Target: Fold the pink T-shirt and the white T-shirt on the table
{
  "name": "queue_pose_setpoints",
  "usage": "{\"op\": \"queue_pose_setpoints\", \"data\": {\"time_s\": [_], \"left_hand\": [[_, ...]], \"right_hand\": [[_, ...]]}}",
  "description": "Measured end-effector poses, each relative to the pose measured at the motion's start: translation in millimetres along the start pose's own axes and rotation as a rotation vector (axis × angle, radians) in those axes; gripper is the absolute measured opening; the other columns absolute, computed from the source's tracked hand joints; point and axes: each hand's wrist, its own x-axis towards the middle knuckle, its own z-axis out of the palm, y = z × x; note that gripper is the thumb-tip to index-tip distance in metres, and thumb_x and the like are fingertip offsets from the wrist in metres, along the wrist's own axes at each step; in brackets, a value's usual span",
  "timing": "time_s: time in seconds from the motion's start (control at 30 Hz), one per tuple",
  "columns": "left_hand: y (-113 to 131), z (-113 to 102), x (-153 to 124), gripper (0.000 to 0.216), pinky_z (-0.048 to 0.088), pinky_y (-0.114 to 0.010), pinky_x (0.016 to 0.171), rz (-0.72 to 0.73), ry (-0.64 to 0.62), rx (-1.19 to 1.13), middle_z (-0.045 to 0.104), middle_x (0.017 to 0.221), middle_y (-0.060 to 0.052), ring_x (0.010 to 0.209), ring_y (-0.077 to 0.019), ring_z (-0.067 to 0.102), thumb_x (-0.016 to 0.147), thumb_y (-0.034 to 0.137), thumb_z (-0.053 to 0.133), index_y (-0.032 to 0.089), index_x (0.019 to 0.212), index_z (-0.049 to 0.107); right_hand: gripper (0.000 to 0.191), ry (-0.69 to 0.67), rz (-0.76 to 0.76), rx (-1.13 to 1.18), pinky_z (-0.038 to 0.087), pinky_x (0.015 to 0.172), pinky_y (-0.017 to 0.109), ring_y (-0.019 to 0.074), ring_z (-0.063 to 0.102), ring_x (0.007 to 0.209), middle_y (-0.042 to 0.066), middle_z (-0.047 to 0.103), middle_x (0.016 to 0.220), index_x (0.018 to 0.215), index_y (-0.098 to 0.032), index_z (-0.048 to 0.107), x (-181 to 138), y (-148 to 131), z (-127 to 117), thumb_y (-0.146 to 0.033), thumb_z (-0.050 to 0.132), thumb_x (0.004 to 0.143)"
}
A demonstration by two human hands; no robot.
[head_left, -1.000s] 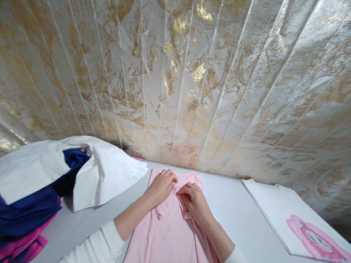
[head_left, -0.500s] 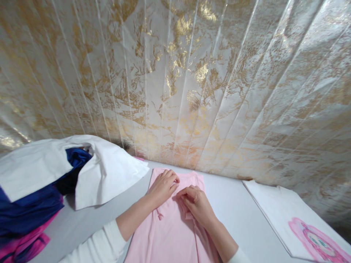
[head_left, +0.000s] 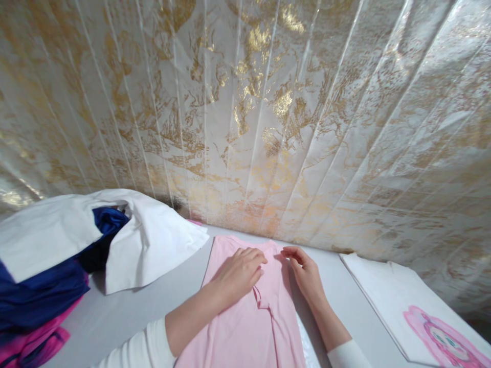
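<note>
A pale pink garment (head_left: 245,327) lies spread on the white table (head_left: 333,312), its far end near the wall. My left hand (head_left: 241,271) rests flat on its upper middle, fingers stretched out and open. My right hand (head_left: 305,273) lies at the garment's far right edge, fingers extended along the fabric, holding nothing that I can see. A small fold or tie of pink fabric (head_left: 261,299) sits just below my left hand.
A heap of clothes at the left holds a white garment (head_left: 146,240), dark blue cloth (head_left: 42,291) and a magenta piece (head_left: 34,342). A folded white shirt with a pink print (head_left: 418,312) lies at the right. A shiny gold-and-white wall (head_left: 268,117) stands close behind.
My right hand has let go of the pinched fabric at the middle and moved right to the garment's edge. My left hand slid a little right and flattened.
</note>
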Motion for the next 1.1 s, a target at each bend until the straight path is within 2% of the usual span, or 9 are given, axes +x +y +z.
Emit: {"op": "queue_pose_setpoints", "data": {"time_s": [0.1, 0.23, 0.5, 0.63, 0.9, 1.1], "left_hand": [[20, 9, -3, 0.035, 0.030, -0.039, 0.108, 0.056, -0.088, 0.019, 0.046, 0.144, -0.008, 0.134, -0.0225, 0.040, 0.098, 0.028, 0.045, 0.019, 0.132, 0.050], [36, 24, -6, 0.049, 0.022, -0.040, 0.114, 0.061, -0.150, 0.027, 0.033, 0.152, -0.011, 0.142, -0.0224, 0.025, 0.101, 0.039, 0.035, 0.015, 0.143, 0.039], [44, 34, -10, 0.059, 0.020, -0.040, 0.116, 0.033, -0.223, 0.038, 0.025, 0.154, -0.015, 0.144, -0.0243, 0.021, 0.100, 0.043, 0.036, 0.006, 0.146, 0.033], [44, 40, -13, 0.064, 0.018, -0.044, 0.117, 0.011, -0.221, 0.051, 0.019, 0.155, -0.017, 0.145, -0.0269, 0.016, 0.100, 0.047, 0.035, 0.005, 0.148, 0.028], [46, 37, -16, 0.065, 0.013, -0.045, 0.118, 0.014, -0.274, -0.011, 0.014, 0.157, -0.015, 0.146, -0.0257, 0.010, 0.100, 0.047, 0.032, 0.006, 0.150, 0.024], [49, 32, -19, 0.080, 0.010, -0.049, 0.117, -0.031, -0.342, -0.082, 0.005, 0.158, -0.015, 0.146, -0.0295, 0.005, 0.089, 0.048, 0.048, 0.007, 0.151, 0.017]], "right_hand": [[0.027, 0.004, -0.014, -0.072, 0.048, 0.087, 0.038, 0.0231, 0.066, 0.094, 0.009, 0.073, 0.097, 0.094, -0.018, 0.065, 6, 15, -12, -0.029, 0.045, 0.078], [0.030, -0.043, -0.065, -0.138, 0.046, 0.089, 0.037, 0.0222, 0.062, 0.100, 0.006, 0.071, 0.103, 0.098, -0.021, 0.067, 14, 24, -14, -0.026, 0.045, 0.078], [0.024, -0.187, -0.191, -0.263, 0.042, 0.087, 0.040, 0.0234, 0.056, 0.091, 0.005, 0.071, 0.094, 0.095, -0.023, 0.068, 40, 31, -6, -0.030, 0.049, 0.084], [0.021, -0.253, -0.237, -0.309, 0.040, 0.085, 0.039, 0.0223, 0.055, 0.086, 0.004, 0.070, 0.091, 0.093, -0.023, 0.069, 46, 31, -6, -0.025, 0.050, 0.084], [0.023, -0.192, -0.278, -0.403, 0.041, 0.081, 0.035, 0.0217, 0.053, 0.084, 0.005, 0.066, 0.083, 0.081, -0.022, 0.066, 50, 28, 5, -0.011, 0.046, 0.080], [0.020, -0.166, -0.281, -0.378, 0.043, 0.081, 0.035, 0.0213, 0.054, 0.085, 0.004, 0.064, 0.082, 0.079, -0.022, 0.064, 49, 27, 8, -0.012, 0.046, 0.079]]}}
